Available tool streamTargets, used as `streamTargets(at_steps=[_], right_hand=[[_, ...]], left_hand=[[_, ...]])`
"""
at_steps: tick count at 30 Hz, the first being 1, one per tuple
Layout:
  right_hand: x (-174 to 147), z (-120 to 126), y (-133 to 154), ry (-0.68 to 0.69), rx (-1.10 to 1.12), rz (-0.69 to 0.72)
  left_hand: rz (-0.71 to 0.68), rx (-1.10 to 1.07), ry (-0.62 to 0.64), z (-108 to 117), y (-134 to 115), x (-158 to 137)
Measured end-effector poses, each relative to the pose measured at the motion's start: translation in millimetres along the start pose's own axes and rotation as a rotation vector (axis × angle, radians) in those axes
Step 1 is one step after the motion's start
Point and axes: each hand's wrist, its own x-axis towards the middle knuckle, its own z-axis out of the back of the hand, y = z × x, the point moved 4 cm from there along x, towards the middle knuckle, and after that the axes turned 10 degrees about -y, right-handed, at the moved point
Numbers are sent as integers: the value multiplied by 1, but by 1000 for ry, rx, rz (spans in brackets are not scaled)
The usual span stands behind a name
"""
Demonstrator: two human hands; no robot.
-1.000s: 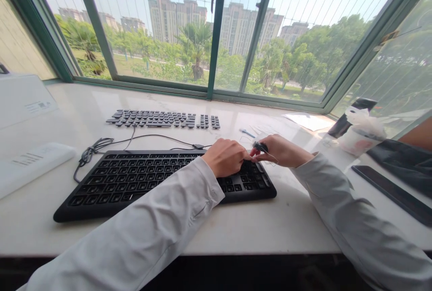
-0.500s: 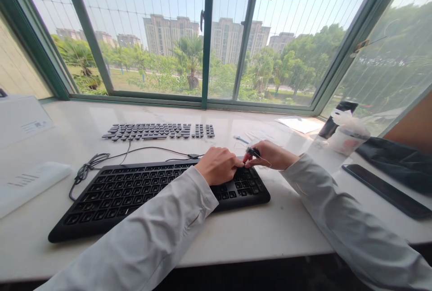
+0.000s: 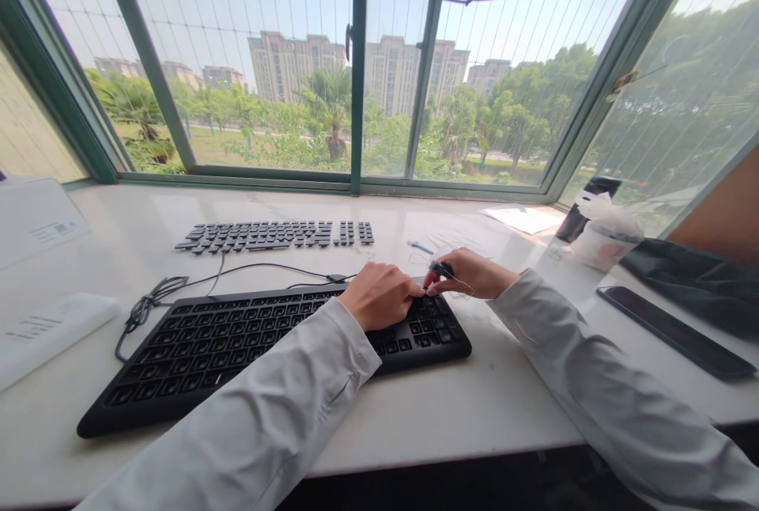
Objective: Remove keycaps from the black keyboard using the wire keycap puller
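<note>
A black keyboard [image 3: 195,345] lies across the table in front of me, and most of its key places show bare sockets. My left hand [image 3: 383,295] rests over its right part, fingers curled closed, with the index fingertip meeting my right fingertips. Whatever lies under the left fingers is hidden. My right hand [image 3: 471,274] is closed around a keycap puller [image 3: 440,268] with a black handle and thin wire loops. A small dark piece, perhaps a keycap, shows between the two hands' fingertips at the keyboard's upper right. Keycaps remain on the number pad [image 3: 432,327].
Removed keycaps [image 3: 266,234] lie in keyboard order behind the keyboard, near its coiled cable [image 3: 151,293]. A small blue tool [image 3: 421,247] lies beyond my hands. To the right are a phone [image 3: 676,331], a plastic cup [image 3: 608,242] and black cloth [image 3: 700,281]. White boxes [image 3: 35,218] stand left.
The view has shifted slightly. Both hands stay at the same spot on the keyboard, fingertips together, with the keycap puller still in my right hand.
</note>
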Motion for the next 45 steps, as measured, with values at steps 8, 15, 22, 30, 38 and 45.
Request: streamTargets(at_steps=[8, 15, 22, 30, 38, 45], right_hand=[[1, -4, -15, 35, 84, -76], [2, -4, -10, 37, 85, -71], [2, -7, -14, 45, 54, -49], [0, -2, -1, 6, 5, 47], [-1, -1, 0, 0, 24, -34], [1, -8, -5, 16, 89, -98]], left_hand=[[11, -10, -19, -1, 1, 0], [30, -17, -10, 3, 1, -1], [14, -6, -14, 3, 0, 0], [11, -2, -6, 0, 1, 0], [-4, 5, -7, 0, -2, 0], [8, 39, -3, 0, -8, 0]])
